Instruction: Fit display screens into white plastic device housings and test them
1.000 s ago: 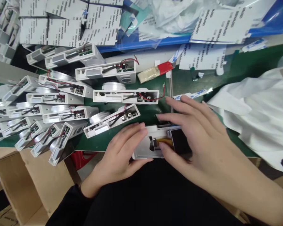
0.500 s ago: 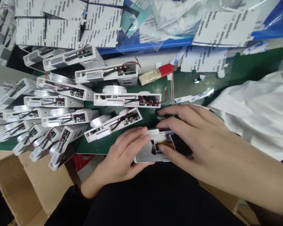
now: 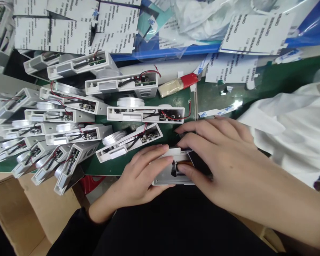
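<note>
At the bench's near edge, a white plastic housing (image 3: pixel 162 174) lies tilted up, its open inside facing me. My left hand (image 3: pixel 141 176) is closed around its left end, fingers over the top and thumb below. My right hand (image 3: pixel 213 149) grips its right part. The right thumb reaches into the opening, touching or lying close to an orange flat cable (image 3: pixel 186 163), while the index finger bends over the upper edge. A black panel (image 3: pixel 200 163) shows between thumb and fingers; much of it is hidden by the hand.
Several white housings with circuit boards and red wires, such as this one (image 3: pixel 146 114), stand left and ahead. Beyond them lie a red-and-beige taped bundle (image 3: pixel 177 85) and printed adhesive sheets (image 3: pixel 117 26). White cloth (image 3: pixel 288 121) is heaped right; a cardboard box (image 3: pixel 24 209) stands below left.
My right thumb and index finger have shifted slightly, and less of the black panel shows. The left hand keeps its hold. The whole view has moved a little.
</note>
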